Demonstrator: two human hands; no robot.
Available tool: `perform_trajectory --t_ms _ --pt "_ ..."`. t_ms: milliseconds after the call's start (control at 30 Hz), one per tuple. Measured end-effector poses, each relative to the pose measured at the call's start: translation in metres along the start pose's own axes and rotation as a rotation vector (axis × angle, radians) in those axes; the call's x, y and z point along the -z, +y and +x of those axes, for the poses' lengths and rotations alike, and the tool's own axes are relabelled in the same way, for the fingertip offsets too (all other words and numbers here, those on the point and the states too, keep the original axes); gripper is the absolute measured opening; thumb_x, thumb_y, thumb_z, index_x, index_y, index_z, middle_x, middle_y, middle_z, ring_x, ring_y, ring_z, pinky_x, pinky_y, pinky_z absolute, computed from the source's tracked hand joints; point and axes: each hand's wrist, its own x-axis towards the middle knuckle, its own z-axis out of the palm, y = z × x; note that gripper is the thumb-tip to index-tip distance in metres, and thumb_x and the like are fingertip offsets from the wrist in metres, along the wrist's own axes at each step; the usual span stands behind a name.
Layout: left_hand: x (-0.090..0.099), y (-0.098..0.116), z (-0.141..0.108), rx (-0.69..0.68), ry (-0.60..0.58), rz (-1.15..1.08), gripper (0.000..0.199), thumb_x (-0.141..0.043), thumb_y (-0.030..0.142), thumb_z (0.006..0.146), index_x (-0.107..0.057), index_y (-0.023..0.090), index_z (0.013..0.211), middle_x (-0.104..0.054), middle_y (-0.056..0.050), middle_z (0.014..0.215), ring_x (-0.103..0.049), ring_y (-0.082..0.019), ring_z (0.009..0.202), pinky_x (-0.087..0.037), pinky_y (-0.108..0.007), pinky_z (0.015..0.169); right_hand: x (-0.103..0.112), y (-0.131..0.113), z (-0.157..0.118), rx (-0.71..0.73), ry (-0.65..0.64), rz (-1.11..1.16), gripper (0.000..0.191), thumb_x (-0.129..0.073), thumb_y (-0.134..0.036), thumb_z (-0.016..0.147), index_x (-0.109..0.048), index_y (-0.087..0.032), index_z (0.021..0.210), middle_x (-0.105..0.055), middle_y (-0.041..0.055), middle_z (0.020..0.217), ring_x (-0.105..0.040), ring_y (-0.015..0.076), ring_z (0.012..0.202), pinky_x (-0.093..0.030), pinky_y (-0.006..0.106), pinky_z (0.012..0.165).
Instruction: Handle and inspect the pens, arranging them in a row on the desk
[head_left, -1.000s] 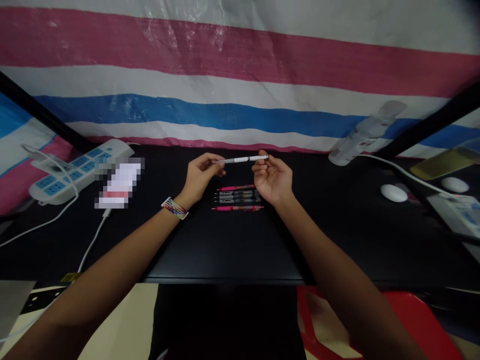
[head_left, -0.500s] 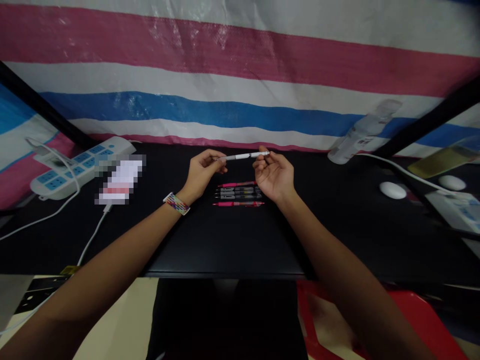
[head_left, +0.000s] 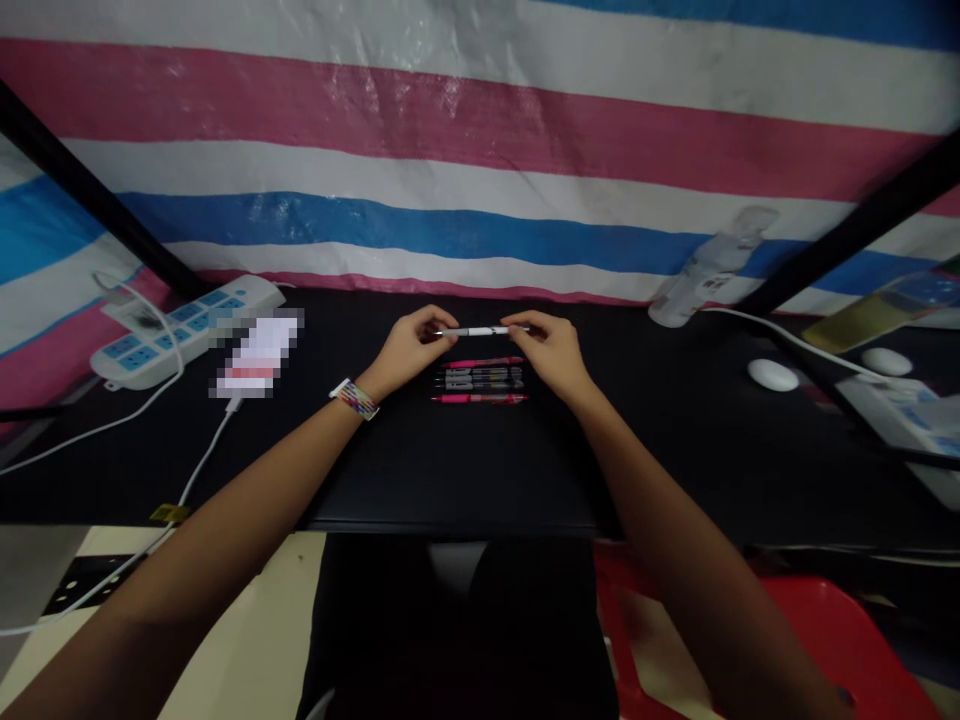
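A white and grey pen (head_left: 480,331) lies crosswise between my hands, at or just above the black desk (head_left: 465,470). My left hand (head_left: 411,345) pinches its left end between thumb and fingers. At the other end, my right hand (head_left: 551,350) has thumb and fingertips closed on the pen. Nearer to me is a row of pens: a pink pen (head_left: 480,362) at the back, dark grey pens (head_left: 480,379) in the middle, and another pink pen (head_left: 478,399) in front. Their right ends come close to my right hand.
On the left are a white power strip (head_left: 127,362) with a cable and a blurred-out phone (head_left: 261,352) on a charging cord. To the right stand a clear bottle (head_left: 694,285), a white oval object (head_left: 773,375) and a container of yellowish liquid (head_left: 855,318). A striped sheet (head_left: 450,170) hangs behind the desk.
My right hand has turned from palm-up with spread fingers to a pinch on the pen's right end. The pen has come down slightly towards the desk and lies more level. The camera view has shifted a little.
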Motion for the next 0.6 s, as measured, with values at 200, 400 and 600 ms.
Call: perform_trajectory --t_ms 200,400,600 --pt "0.0025 0.0026 -0.0052 -0.097 -0.155 0.31 0.008 -0.078 0.028 0.089 -0.084 0.024 0.091 -0.08 -0.007 0.096 -0.069 -0.022 0.086 -0.052 -0.036 0.083 0.0105 0.0013 -0.0007 0.043 -0.11 -0.196 0.015 -0.072 -0.026 0.092 -0.087 -0.026 0.09 -0.083 0.007 0.096 -0.071 0.0263 0.087 -0.054 0.046 0.09" --pt "0.0018 0.0021 -0.0062 -0.106 -0.209 0.422 0.004 -0.08 0.025 0.087 -0.084 0.027 0.087 -0.081 -0.005 0.093 -0.068 -0.027 0.091 -0.049 -0.042 0.092 0.0059 0.0016 -0.0043 0.102 -0.184 -0.325 0.016 -0.072 -0.018 0.088 -0.085 -0.025 0.087 -0.08 0.0087 0.095 -0.069 0.0283 0.091 -0.052 0.047 0.091" --pt "0.0016 0.0055 -0.006 -0.144 -0.25 0.458 0.013 -0.072 0.018 0.088 -0.083 0.025 0.09 -0.079 -0.005 0.095 -0.068 -0.027 0.091 -0.048 -0.045 0.097 0.0021 0.0026 -0.0065 0.147 -0.207 -0.455 0.02 -0.068 -0.012 0.089 -0.083 -0.024 0.087 -0.078 0.0092 0.094 -0.067 0.0285 0.093 -0.05 0.045 0.09"
